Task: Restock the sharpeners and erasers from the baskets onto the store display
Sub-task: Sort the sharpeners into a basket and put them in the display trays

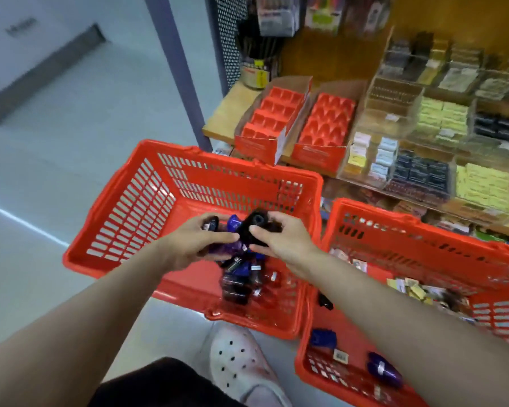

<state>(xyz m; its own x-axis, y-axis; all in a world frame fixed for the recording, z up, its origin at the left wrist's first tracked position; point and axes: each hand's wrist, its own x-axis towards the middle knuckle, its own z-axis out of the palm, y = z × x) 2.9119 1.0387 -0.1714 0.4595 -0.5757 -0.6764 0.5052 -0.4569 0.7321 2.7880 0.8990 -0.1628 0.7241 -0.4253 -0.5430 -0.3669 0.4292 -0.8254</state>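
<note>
Both hands are over the left basket — the left hand is curled around several dark and purple sharpeners, the right hand grips a black one between thumb and fingers. More sharpeners lie heaped in that basket's near right corner. The right basket, just beside it, holds small boxed erasers and 2 blue sharpeners; 2 red display trays sit on the wooden shelf beyond.

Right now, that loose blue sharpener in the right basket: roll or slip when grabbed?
The blue sharpener looks rounded and egg-shaped, so it likely rolls if nudged. Its glossy shell probably slips in a loose pinch. It lies on the right basket's slotted floor, which may check rolling.
</note>
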